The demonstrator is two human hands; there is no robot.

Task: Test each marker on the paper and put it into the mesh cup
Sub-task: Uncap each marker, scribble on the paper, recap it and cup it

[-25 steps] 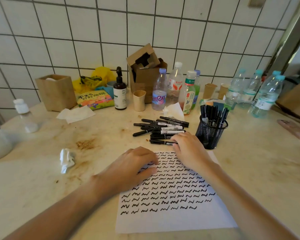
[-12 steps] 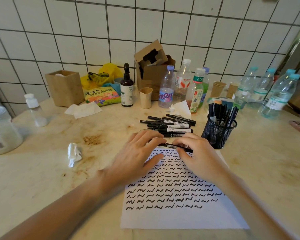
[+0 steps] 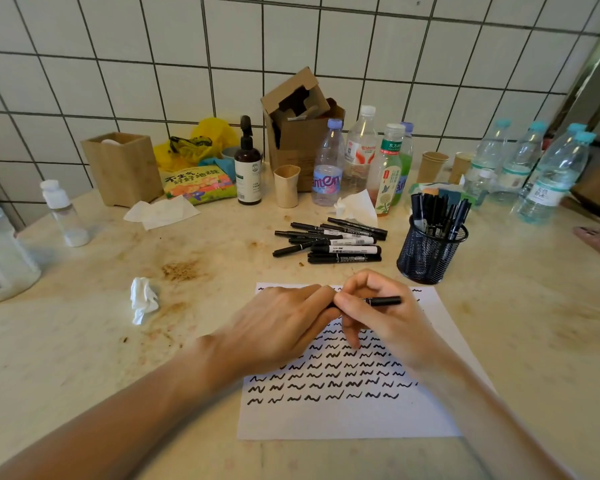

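A black marker (image 3: pixel 383 301) is gripped crosswise between both hands above the top of the paper (image 3: pixel 347 417). The right hand (image 3: pixel 383 322) is closed on its middle, with one end projecting past the fingers toward the mesh cup (image 3: pixel 430 254). The left hand (image 3: pixel 284 323) is curled on the other end, which is hidden under its fingertips (image 3: pixel 321 294), so it cannot be told whether a cap is on or off there. The upper rows of squiggles are covered by both hands. Beyond the fingers a pile of loose markers (image 3: pixel 336 242) is seen on the counter (image 3: pixel 84 358), well apart from the held one. The cup is already crowded with upright markers. Bare counter lies left of the left hand up to a crumpled tissue (image 3: pixel 142 299).
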